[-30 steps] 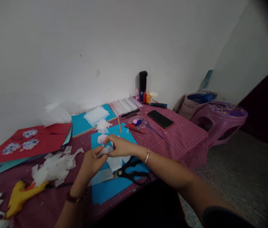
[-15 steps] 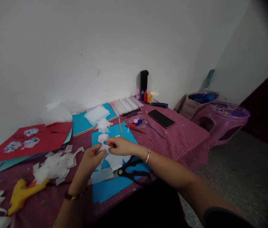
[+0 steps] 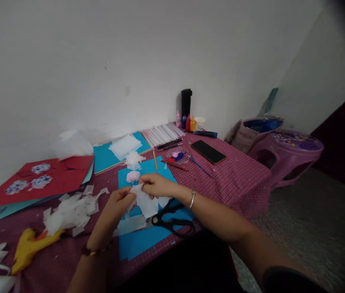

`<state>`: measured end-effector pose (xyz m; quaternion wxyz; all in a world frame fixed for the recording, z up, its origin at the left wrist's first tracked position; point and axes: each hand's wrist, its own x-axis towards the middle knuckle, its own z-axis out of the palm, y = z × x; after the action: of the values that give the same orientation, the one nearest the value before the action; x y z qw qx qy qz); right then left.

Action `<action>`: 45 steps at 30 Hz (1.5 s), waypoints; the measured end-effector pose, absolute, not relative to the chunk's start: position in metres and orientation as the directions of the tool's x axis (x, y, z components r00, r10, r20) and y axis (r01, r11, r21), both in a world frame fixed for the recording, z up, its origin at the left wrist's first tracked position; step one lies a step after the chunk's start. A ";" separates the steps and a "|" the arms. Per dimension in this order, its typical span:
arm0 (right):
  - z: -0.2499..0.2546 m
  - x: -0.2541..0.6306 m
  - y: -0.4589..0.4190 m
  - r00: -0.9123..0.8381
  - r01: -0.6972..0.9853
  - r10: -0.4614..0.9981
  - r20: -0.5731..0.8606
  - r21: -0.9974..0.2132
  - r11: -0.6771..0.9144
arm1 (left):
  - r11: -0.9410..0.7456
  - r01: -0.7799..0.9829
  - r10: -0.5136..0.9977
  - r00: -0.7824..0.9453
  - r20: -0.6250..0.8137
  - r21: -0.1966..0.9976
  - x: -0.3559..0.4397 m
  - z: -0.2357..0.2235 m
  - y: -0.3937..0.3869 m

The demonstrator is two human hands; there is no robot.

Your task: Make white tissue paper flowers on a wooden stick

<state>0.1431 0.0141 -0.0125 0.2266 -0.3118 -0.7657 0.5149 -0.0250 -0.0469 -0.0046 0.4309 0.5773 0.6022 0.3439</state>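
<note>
Between my two hands a small piece of white tissue paper (image 3: 136, 190) is stretched. My left hand (image 3: 117, 204) pinches its left edge and my right hand (image 3: 157, 185) its right edge. Just beyond them, a pale pink crumpled paper puff (image 3: 133, 176) rests on a blue sheet (image 3: 140, 245). Under and beside my right hand lie more white paper pieces (image 3: 148, 206). Black-handled scissors (image 3: 172, 223) lie on the same sheet, their blades partly covered by a white paper strip (image 3: 131, 224).
To the left are a heap of white paper scraps (image 3: 71, 213), a yellow glue gun (image 3: 28, 249) and a red sheet with blue-dotted puffs (image 3: 65, 177). Toward the right lie a paint palette (image 3: 176, 156), a paintbrush (image 3: 201, 167) and a phone (image 3: 208, 151). Paint bottles (image 3: 188, 122) stand at the back.
My hands were close together with fingertips meeting; they have since drawn slightly apart, and the white paper between them now shows spread flat. The view has shifted slightly.
</note>
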 end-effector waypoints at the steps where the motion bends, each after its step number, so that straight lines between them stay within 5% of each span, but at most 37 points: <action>1: -0.012 0.144 0.014 -0.717 0.236 0.697 0.011 -0.937 0.258 | 0.097 0.385 0.991 0.050 -0.125 0.918 -0.024 -0.003 -0.048; 8: -0.008 0.148 0.013 -0.688 0.172 0.631 0.359 -0.764 0.622 | 0.127 0.380 0.986 0.049 -0.157 0.916 -0.018 0.006 -0.049; 16: -0.009 0.145 0.011 -0.734 0.325 0.655 0.182 -0.753 0.573 | 0.143 0.343 0.986 0.029 -0.162 0.928 -0.024 -0.008 -0.046; 32: -0.014 0.140 0.010 -0.660 0.478 0.702 0.268 -0.572 0.667 | 0.021 0.499 1.000 -0.007 -0.020 0.867 -0.023 -0.014 -0.043; 45: -0.016 0.143 0.014 -0.723 0.188 0.654 0.221 -0.848 0.495 | 0.195 0.158 0.972 0.103 -0.213 0.968 -0.024 -0.012 -0.046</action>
<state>0.1426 0.0136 -0.0161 0.2695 -0.2565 -0.8214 0.4323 -0.0241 -0.0458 -0.0116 0.5395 0.5102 0.5537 0.3770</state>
